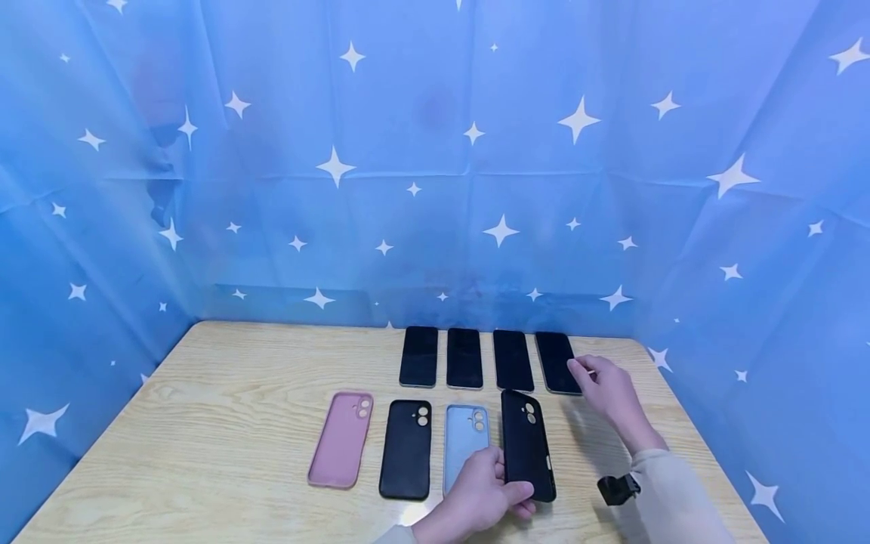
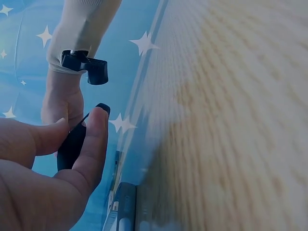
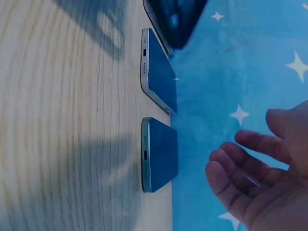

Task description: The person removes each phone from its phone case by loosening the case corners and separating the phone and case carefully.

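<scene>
My left hand [image 1: 479, 491] grips a black phone case [image 1: 525, 442] by its lower end, raised and tilted over the table, its two round camera holes at the top. In the left wrist view, the thumb and fingers pinch this case [image 2: 72, 149] edge-on. Beside it, partly covered by the left hand, lies a light blue case [image 1: 462, 434]. My right hand [image 1: 608, 389] hovers by the rightmost phone [image 1: 556, 363], fingers loosely bent. The right wrist view has that hand [image 3: 264, 168] holding nothing, apart from the dark-screened phone [image 3: 163, 156] on the table.
Three more dark phones, the left [image 1: 418, 357], middle [image 1: 464, 359] and right [image 1: 513, 360], lie in a row at the table's back edge. A pink case [image 1: 341, 440] and another black case [image 1: 405, 449] lie in front. A blue star-patterned curtain [image 1: 435, 151] surrounds the wooden table [image 1: 224, 423].
</scene>
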`<state>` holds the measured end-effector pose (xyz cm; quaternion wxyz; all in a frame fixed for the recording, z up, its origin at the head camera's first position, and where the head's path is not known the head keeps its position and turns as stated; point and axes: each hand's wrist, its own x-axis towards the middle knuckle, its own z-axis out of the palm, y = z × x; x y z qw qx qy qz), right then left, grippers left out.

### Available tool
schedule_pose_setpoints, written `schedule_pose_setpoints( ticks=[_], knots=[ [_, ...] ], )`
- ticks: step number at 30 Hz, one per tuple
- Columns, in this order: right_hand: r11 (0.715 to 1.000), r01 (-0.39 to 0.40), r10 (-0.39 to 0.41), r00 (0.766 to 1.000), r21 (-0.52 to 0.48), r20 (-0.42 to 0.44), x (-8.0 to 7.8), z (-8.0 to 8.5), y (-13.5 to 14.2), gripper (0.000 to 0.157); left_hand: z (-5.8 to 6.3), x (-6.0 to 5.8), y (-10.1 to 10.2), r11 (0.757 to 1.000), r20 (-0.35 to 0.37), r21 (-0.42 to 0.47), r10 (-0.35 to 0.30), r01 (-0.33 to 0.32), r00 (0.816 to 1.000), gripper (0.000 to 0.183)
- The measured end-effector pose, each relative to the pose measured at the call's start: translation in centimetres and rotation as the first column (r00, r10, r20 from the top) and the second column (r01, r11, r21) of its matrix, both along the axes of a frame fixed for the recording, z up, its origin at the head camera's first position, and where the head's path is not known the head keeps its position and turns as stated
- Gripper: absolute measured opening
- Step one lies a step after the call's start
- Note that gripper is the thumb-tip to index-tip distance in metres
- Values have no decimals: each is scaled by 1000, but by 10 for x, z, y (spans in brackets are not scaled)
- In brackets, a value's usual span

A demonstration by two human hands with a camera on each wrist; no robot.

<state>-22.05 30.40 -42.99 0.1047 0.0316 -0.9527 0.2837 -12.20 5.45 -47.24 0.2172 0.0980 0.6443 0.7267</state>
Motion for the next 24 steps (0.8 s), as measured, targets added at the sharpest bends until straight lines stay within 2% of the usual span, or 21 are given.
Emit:
schedule_pose_setpoints(
  ticks=[7, 12, 17, 20, 24],
  knots=[
    [1000, -10, 10, 1000, -7, -8, 4, -3, -2, 44, -2, 1, 5, 999, 4, -48, 7, -7, 1000, 15],
    [1000, -9, 9, 1000, -6, -15, 5, -4, -3, 41, -2, 1, 9, 992, 1, -128, 15, -15, 1000, 14],
    [1000, -8, 7, 1000, -7, -19, 8, -5, -5, 38, 0, 0, 10, 966, -10, -259, 12, -14, 1000, 16],
    [1000, -10, 10, 1000, -11, -18, 9, -6, -7, 37, 3, 1, 9, 941, -40, -338, -5, -9, 999, 19],
    [1000, -12, 12, 1000, -15, -4, 10, -7, -8, 38, 8, 2, 9, 899, -79, -438, -63, 22, 995, 24]
  ],
)
